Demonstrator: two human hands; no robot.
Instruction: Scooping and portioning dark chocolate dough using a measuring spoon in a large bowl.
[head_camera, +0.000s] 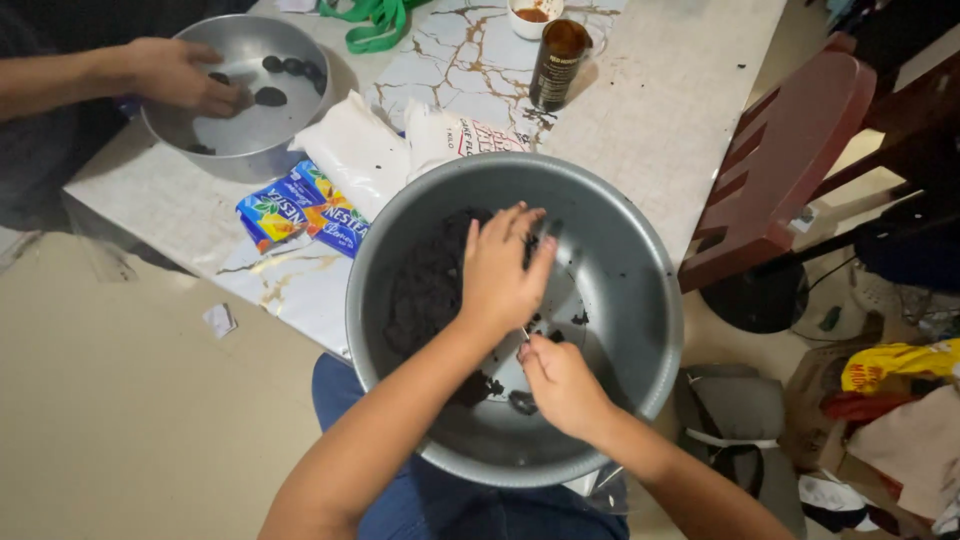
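Observation:
A large grey metal bowl (630, 270) rests on my lap against the table edge. A heap of dark, crumbly dough (425, 285) lies in its left half. My left hand (500, 270) lies flat on the dough with its fingers spread. Lower in the bowl, my right hand (560, 385) is closed on a thin metal utensil (525, 333), only a short tip of which shows. Small dark crumbs (580, 318) dot the bowl's bare bottom.
Another person's hand (180, 75) reaches into a second metal bowl (235, 135) holding several dark balls, at the marble-pattern table's (660, 110) far left. White bags (350, 150), blue and yellow sachets (300, 210), a brown bottle (557, 62) and a red chair (790, 150) stand nearby. Bags clutter the floor at right.

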